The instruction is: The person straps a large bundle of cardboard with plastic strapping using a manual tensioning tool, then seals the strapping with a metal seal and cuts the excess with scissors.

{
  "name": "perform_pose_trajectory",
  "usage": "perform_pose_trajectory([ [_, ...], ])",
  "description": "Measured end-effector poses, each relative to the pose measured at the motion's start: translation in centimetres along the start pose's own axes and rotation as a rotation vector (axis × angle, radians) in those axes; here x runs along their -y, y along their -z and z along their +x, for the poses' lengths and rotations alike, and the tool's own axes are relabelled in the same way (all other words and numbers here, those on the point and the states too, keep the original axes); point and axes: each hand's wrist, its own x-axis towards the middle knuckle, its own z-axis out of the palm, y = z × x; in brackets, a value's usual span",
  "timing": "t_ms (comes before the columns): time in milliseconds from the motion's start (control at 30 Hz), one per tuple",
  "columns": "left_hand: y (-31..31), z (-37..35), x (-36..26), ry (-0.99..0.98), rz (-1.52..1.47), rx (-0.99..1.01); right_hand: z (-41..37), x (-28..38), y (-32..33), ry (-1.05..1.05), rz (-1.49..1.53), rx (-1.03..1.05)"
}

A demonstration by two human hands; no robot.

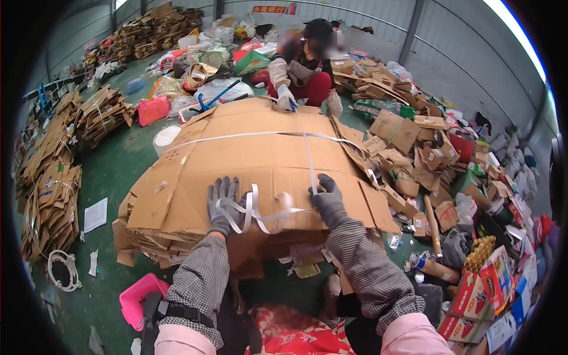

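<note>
A large stack of flattened cardboard (248, 157) lies before me, with a white strap (236, 136) running across its top. Another length of strap comes from the far side down to my right hand (329, 202), whose grey-gloved fingers are closed on it near the front edge. My left hand (223, 200), also in a grey glove, rests on the cardboard with its fingers spread. Loose strap loops (254, 208) lie over and beside its palm. Across the stack, a crouching person (307, 65) has a gloved hand (286, 98) at the far edge.
Loose cardboard boxes (399, 133) and mixed scrap are heaped on the right. Tied cardboard bundles (53, 195) stand at the left. A pink container (141, 299) sits by my left arm, and a strap coil (63, 270) lies on the green floor (109, 248).
</note>
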Motion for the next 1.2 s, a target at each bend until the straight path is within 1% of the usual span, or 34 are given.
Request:
perform_pose_trajectory([
  [33,-0.4,0.3,0.3,-0.011,0.029,-0.034,-0.6,0.3,2.2,-0.203,0.304,0.071],
  [67,0.9,0.3,0.0,-0.025,0.025,-0.037,-1.3,0.5,4.6,-0.299,0.432,0.179],
  [133,3.1,0.1,-0.8,0.108,-0.399,-0.075,-3.2,0.8,8.9,-0.411,0.594,0.407],
  [167,2.9,-0.2,-1.4,0.098,-0.599,-0.283,-4.5,1.3,10.4,-0.401,0.603,0.396],
  [200,2.7,-0.7,-1.9,0.083,-0.600,-0.281,-5.8,1.7,11.9,-0.396,0.660,0.443],
  [233,3.5,-1.3,-2.9,0.036,-0.824,-0.338,-7.1,2.4,12.8,-0.390,0.715,0.494],
  [267,5.1,-2.0,-4.4,-0.012,-1.048,-0.395,-8.6,3.8,13.3,-0.381,0.722,0.491],
  [300,6.2,-3.3,-7.1,-0.019,-1.389,-0.359,-10.3,5.4,13.6,-0.305,0.565,0.424],
  [333,7.8,-4.9,-9.2,0.019,-1.492,-0.114,-12.0,6.8,13.8,-0.232,0.409,0.357],
  [367,9.2,-6.2,-11.1,0.064,-1.579,0.136,-13.4,7.9,13.8,-0.150,0.283,0.377],
  [400,10.0,-7.1,-13.5,0.064,-1.676,0.294,-14.5,8.4,13.8,-0.152,0.289,0.378],
  [433,9.8,-7.8,-15.3,0.075,-1.805,0.467,-15.7,8.7,13.6,-0.101,0.211,0.433],
  [467,9.6,-7.6,-17.6,0.227,-1.834,0.595,-16.5,8.5,13.5,-0.049,0.132,0.487],
  [500,9.3,-8.0,-19.2,0.166,-1.878,0.697,-16.6,7.2,13.2,0.052,0.160,0.586],
  [533,9.2,-7.4,-20.9,0.054,-1.835,0.641,-17.3,6.9,13.4,0.053,0.166,0.583],
  [600,12.1,-7.1,-22.6,-0.165,-1.959,0.670,-19.0,7.3,14.1,0.021,0.206,0.566],
  [633,12.8,-6.9,-23.8,-0.053,-2.022,0.693,-19.9,9.3,15.0,-0.153,0.219,0.480],
  [667,13.3,-6.8,-25.0,0.063,-2.077,0.721,-20.1,9.5,15.9,-0.207,0.248,0.345],
  [700,13.6,-6.6,-25.8,0.053,-2.034,0.683,-20.4,9.5,17.6,-0.228,0.214,0.373],
  [733,13.2,-6.7,-26.1,0.056,-2.024,0.714,-20.7,9.4,19.5,-0.251,0.180,0.402],
  [767,12.8,-6.9,-26.3,-0.045,-1.961,0.770,-21.2,9.8,20.8,-0.285,0.096,0.377],
  [800,12.2,-7.1,-26.6,-0.145,-1.898,0.823,-21.2,8.9,21.9,-0.282,0.136,0.316],
  [833,10.2,-8.1,-26.7,-0.187,-1.789,0.667,-20.4,7.6,24.0,-0.196,0.058,0.275],
  [867,8.7,-9.2,-26.5,-0.178,-1.783,0.699,-19.4,6.8,26.2,-0.114,-0.021,0.236],
  [933,6.0,-11.5,-24.7,0.013,-1.885,0.698,-18.4,8.2,29.5,0.124,-0.536,-0.114],
  [1000,2.5,-14.2,-22.1,0.263,-1.766,0.711,-15.4,5.7,35.0,0.251,-0.590,-0.276],
  [1033,0.3,-15.6,-21.0,0.277,-1.752,0.733,-14.1,5.1,36.4,0.176,-0.731,-0.388],
  [1067,-1.9,-17.0,-19.8,0.379,-1.650,0.746,-13.3,4.2,37.6,0.096,-0.873,-0.494],
  [1100,-3.2,-17.6,-19.3,0.471,-1.545,0.754,-12.2,1.7,39.1,0.073,-0.869,-0.492],
  [1133,-2.8,-17.6,-20.0,0.480,-1.532,0.768,-10.9,-1.6,40.7,0.101,-0.946,-0.512],
  [1167,-1.6,-17.5,-21.2,0.514,-1.442,0.819,-10.3,-2.9,40.8,0.131,-1.026,-0.530],
  [1200,-0.7,-17.2,-22.4,0.547,-1.352,0.867,-9.8,-4.3,40.6,-0.111,-0.774,-0.438],
])
